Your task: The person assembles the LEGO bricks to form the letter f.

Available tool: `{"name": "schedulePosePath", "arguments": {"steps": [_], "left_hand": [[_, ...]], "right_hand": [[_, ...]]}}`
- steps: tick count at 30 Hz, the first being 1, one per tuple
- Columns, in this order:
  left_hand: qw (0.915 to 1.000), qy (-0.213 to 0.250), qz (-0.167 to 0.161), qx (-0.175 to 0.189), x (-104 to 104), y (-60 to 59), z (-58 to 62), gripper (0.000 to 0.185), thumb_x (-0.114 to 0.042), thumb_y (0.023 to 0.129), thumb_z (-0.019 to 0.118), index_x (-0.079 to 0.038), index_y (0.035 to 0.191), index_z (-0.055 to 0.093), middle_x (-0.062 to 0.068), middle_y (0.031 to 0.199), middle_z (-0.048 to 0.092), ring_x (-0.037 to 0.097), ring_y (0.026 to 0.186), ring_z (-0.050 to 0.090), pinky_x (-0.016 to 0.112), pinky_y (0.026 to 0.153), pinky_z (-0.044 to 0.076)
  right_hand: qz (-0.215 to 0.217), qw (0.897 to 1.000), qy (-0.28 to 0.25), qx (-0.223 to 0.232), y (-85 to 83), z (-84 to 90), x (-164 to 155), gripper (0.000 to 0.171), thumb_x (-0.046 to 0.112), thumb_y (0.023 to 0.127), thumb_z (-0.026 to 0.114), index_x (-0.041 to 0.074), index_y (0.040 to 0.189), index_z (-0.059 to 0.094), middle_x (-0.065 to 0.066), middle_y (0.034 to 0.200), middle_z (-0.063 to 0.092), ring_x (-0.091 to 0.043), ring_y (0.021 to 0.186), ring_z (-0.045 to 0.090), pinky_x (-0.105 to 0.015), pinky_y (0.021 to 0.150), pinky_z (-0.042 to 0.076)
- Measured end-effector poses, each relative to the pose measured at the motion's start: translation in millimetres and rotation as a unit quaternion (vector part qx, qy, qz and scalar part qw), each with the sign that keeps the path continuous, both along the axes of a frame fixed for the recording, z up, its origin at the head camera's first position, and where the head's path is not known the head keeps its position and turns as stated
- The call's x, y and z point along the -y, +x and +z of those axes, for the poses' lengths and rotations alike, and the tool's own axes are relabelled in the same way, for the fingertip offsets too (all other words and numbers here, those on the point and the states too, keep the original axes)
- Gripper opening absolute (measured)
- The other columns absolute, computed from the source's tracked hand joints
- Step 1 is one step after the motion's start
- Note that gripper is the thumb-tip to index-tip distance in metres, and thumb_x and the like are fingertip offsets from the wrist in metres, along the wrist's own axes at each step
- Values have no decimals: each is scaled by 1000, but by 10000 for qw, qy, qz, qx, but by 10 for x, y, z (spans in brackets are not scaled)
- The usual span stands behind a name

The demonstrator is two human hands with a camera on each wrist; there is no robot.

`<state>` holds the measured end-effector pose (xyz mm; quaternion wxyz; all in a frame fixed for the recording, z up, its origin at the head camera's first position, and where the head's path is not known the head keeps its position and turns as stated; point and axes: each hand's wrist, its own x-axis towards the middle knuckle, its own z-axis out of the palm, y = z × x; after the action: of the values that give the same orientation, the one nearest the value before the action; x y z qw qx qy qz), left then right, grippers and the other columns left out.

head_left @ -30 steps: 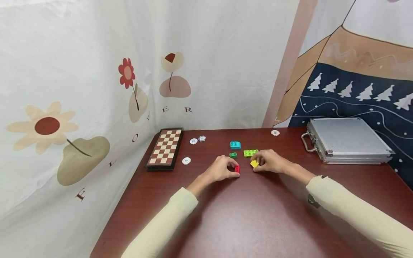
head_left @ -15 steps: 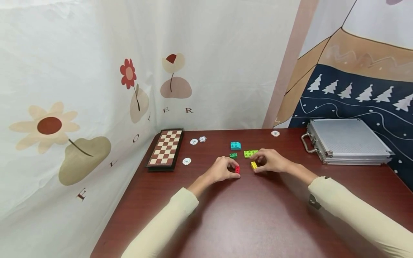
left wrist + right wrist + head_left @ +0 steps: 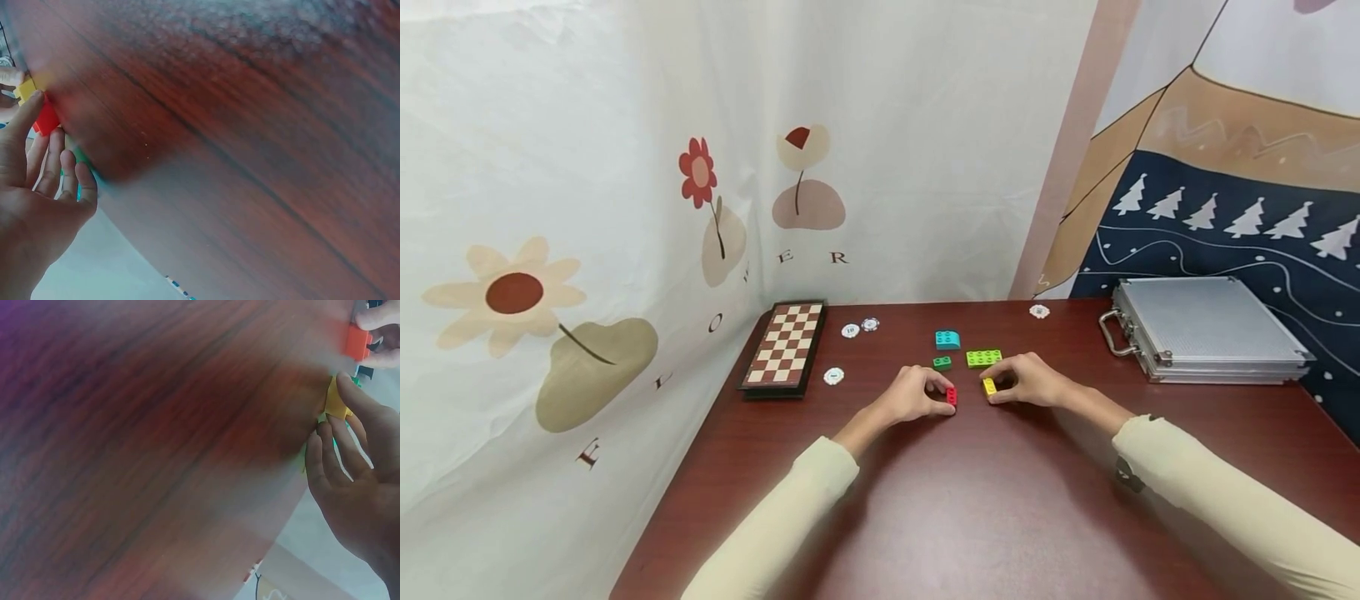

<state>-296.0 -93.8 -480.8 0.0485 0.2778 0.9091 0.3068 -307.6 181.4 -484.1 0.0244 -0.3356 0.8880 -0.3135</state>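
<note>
Hands meet at the middle of a dark red wood-grain table point(image 3: 970, 500), where we see a broad bare stretch of tabletop between the work and the near edge. At the left edge a folded chessboard point(image 3: 784, 345) lies close to a flower-printed curtain point(image 3: 625, 208); toward the right edge sits a ribbed aluminium case point(image 3: 1206, 329), well apart from the hands.

We see the left hand point(image 3: 910, 398) pinching a small red brick point(image 3: 951, 396) between thumb and fingertips, the brick low over the table. The right hand point(image 3: 1033, 382) pinches a small yellow brick point(image 3: 989, 386) the same way, just beside the red one, a narrow gap between them. Both are glossy moulded plastic, blocky and square-cornered.

Just behind the hands lie a flat lime-green studded plate point(image 3: 983, 357), a small dark green brick point(image 3: 942, 362) and a teal brick with a curved top point(image 3: 947, 338). White round chips point(image 3: 833, 375) are scattered near the chessboard and the back edge.
</note>
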Motion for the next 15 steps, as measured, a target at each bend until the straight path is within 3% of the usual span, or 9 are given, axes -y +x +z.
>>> {"name": "schedulePosePath", "arguments": {"steps": [15], "left_hand": [[9993, 245, 145, 242, -1, 1, -22, 28, -24, 79, 93, -13, 102, 81, -6, 85, 72, 7, 79, 60, 21, 71, 50]], "right_hand": [[128, 9983, -562, -2, 101, 107, 209, 40, 17, 85, 88, -1, 119, 74, -5, 103, 77, -18, 89, 73, -35, 80, 61]]}}
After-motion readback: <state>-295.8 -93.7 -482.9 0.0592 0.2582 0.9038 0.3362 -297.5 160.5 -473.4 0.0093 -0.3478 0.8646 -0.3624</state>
